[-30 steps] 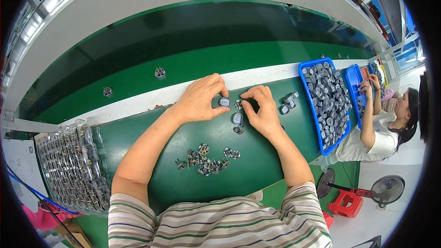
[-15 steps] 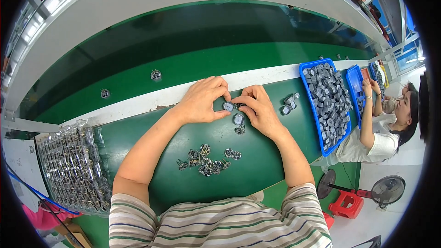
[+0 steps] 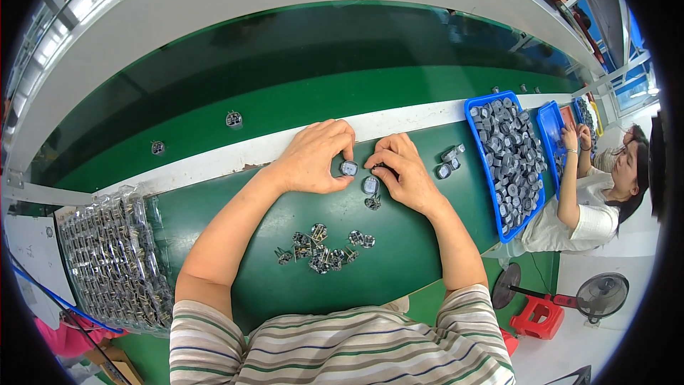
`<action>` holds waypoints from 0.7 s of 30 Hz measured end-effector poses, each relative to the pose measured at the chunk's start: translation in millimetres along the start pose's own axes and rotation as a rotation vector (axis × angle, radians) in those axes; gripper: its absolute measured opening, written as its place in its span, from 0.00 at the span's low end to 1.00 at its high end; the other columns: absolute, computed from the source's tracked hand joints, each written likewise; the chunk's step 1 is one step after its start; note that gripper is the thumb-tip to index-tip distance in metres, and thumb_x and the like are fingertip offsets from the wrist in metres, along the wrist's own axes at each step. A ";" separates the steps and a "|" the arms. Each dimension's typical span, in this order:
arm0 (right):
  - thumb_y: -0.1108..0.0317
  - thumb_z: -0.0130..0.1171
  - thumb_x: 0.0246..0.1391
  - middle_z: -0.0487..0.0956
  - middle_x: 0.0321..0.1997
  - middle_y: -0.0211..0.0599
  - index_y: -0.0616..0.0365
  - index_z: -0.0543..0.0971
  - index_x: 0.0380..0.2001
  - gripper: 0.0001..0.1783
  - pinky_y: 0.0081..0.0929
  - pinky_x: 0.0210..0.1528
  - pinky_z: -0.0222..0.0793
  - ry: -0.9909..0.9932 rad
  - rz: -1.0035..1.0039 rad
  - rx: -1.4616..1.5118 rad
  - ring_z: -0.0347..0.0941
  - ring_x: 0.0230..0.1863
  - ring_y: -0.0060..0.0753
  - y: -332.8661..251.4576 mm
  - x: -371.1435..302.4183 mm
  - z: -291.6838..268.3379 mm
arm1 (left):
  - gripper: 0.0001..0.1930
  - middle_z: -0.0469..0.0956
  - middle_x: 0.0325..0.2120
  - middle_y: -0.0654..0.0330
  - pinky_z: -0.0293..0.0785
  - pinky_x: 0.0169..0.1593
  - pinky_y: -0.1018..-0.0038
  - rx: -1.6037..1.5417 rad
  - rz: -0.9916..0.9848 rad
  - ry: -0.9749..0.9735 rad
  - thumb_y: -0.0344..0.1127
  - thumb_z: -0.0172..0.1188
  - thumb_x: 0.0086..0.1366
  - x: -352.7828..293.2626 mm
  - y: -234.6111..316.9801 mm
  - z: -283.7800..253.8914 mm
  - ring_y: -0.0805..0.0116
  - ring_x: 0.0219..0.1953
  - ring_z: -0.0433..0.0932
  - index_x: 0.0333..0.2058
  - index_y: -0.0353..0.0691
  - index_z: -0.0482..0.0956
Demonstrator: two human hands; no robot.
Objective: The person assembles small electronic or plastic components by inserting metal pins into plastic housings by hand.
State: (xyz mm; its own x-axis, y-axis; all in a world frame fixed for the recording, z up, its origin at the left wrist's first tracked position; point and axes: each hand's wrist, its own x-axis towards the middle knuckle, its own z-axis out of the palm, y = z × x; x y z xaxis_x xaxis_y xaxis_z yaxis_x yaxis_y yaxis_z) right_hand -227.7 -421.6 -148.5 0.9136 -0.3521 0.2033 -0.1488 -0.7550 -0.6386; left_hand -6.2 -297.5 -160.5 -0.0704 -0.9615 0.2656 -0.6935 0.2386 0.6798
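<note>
My left hand pinches a small grey cap-like housing between thumb and forefinger. Just right of it, my right hand is closed on a small dark part, mostly covered by the fingers; it looks like a little round circuit board. A gap separates the two held pieces. Below them on the green bench lie another grey housing and a round circuit board with pins. Nearer my body is a loose pile of similar pinned circuit boards.
Several grey housings lie right of my right hand, before a blue bin full of them. Layered plastic-wrapped boards cover the left end. Beyond the white ledge, a green belt carries small parts. A co-worker works at right.
My hands have drawn slightly apart: the left, with the grey housing, has shifted a little left, the right a little right. Parts on the belt have moved left.
</note>
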 end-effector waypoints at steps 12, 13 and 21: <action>0.79 0.74 0.50 0.84 0.36 0.36 0.61 0.85 0.34 0.08 0.29 0.38 0.74 0.245 0.089 0.213 0.79 0.38 0.34 -7.7 1.9 20.0 | 0.18 0.76 0.45 0.63 0.67 0.57 0.62 0.051 -0.007 0.006 0.41 0.78 0.51 -0.3 4.6 10.5 0.60 0.53 0.75 0.35 0.46 0.78; 0.78 0.75 0.50 0.84 0.36 0.36 0.60 0.85 0.33 0.08 0.31 0.40 0.74 0.250 0.033 0.173 0.79 0.39 0.35 -6.2 2.8 22.8 | 0.18 0.76 0.45 0.63 0.67 0.57 0.62 0.064 -0.008 0.005 0.42 0.78 0.51 0.3 4.0 10.8 0.60 0.53 0.75 0.35 0.46 0.78; 0.79 0.74 0.49 0.83 0.34 0.36 0.60 0.83 0.32 0.08 0.33 0.40 0.74 0.263 0.075 0.102 0.78 0.38 0.37 -12.1 3.5 26.1 | 0.19 0.76 0.45 0.63 0.67 0.57 0.63 0.068 -0.008 0.003 0.41 0.78 0.50 -0.2 2.3 12.2 0.61 0.52 0.75 0.35 0.46 0.77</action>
State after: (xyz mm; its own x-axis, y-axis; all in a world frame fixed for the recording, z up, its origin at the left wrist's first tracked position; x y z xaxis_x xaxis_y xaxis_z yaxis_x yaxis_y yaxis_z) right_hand -212.8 -399.3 -159.5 0.7701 -0.5461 0.3298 -0.1610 -0.6667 -0.7278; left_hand -16.6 -298.4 -167.3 -0.0626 -0.9629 0.2626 -0.7410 0.2211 0.6340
